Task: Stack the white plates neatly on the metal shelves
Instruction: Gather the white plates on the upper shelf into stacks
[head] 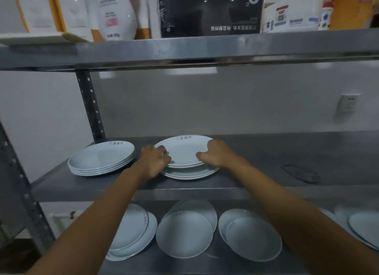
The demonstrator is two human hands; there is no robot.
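Forearms: two bare arms reach up from the bottom edge of the view, crossing over the lower shelf.
Lower shelf (pixel 215 262): nearest the camera, it holds loose overlapping white plates in small piles; left pile (pixel 131 233), middle pile (pixel 184 233), right pile (pixel 252 237), and more plates (pixel 363 227) at the far right edge.
Middle shelf (pixel 256 157): metal, above the lower one; it carries both tidy stacks.
Centre stack (pixel 189 173): several white plates, with the top plate (pixel 182 151) sitting slightly off from those beneath.
Left hand (pixel 153 160): grip closed on the top plate's left rim, fingers curled over the edge.
Right hand (pixel 217 152): grip closed on the right rim, thumb lying on the plate's face.
Left stack (pixel 101 158): four or so white plates, neatly aligned, just beside the left hand and apart from the centre stack.
Dark flat object (pixel 300 173): lies on the middle shelf, well to the right; too blurred to identify.
Upright post (pixel 90 104): perforated, stands behind the left stack.
Wall socket (pixel 346 105): on the back wall, right.
Top shelf (pixel 205 46): crowded with a dark box (pixel 209 10), white pouches and cartons.
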